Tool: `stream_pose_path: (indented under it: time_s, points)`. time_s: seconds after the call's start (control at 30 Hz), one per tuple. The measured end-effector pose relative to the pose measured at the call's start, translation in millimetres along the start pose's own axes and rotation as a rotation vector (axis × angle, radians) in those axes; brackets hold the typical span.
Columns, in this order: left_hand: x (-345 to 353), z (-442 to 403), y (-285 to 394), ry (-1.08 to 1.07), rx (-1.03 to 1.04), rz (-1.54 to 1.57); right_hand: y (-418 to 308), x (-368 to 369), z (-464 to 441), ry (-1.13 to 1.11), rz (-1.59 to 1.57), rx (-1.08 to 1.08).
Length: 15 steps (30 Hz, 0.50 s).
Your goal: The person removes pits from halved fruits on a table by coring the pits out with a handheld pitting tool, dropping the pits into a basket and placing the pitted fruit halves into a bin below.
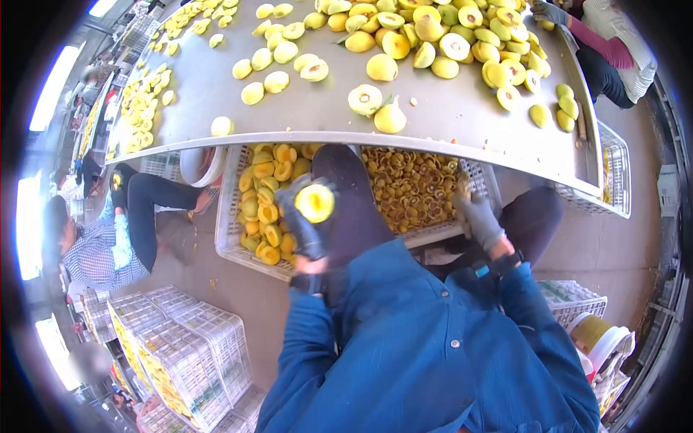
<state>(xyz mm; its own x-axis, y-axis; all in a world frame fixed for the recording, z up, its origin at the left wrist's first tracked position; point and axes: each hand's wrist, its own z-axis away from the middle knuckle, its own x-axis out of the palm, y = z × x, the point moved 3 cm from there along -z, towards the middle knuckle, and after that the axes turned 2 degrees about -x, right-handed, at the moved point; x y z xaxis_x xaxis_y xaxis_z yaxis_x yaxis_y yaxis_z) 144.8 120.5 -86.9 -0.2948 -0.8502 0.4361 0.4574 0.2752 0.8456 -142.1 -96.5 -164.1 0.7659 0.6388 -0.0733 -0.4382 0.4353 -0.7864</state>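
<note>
A yellow fruit half [315, 203], its cut face up, is held in my left hand [303, 224], which wears a dark glove. Beneath and beside that hand is a white crate [229, 209] of yellow fruit halves [267, 213]. My right hand [479, 216], in a grey glove, is closed at the right side of a second crate [488, 184], which holds many small brown pieces [411, 187]. Its fingers are blurred around something I cannot make out. On the metal table [325, 108] ahead lie whole and halved yellow fruits [455, 47].
A person [108, 245] sits at the left, and another person's sleeve [613, 52] shows at the upper right. Stacked crates [180, 346] stand at the lower left. A white bucket [603, 343] is at the lower right. The table's front edge [361, 137] runs above both crates.
</note>
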Motion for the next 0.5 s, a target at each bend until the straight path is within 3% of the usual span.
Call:
stream_pose_path:
  time_s: [0.07,0.13,0.17,0.3,0.4,0.5]
  points:
    - [-70,-33,17,0.129,0.517,-0.833,-7,4,17,-0.04,0.109,0.048]
    - [-30,-15,49,0.234,0.79,-1.143,-16,11,26,-0.079,0.106,0.011]
    - [5,-12,56,0.049,0.955,-1.13,-15,14,27,-0.092,0.11,0.01]
    - [115,-30,26,-0.42,1.133,-1.369,-14,25,36,-0.105,0.121,-0.011]
    - [167,-69,4,-0.566,0.797,-1.769,-10,17,43,-0.093,0.174,-0.015]
    - [199,-81,-13,-0.702,0.609,-2.022,-4,9,46,-0.04,0.226,-0.034]
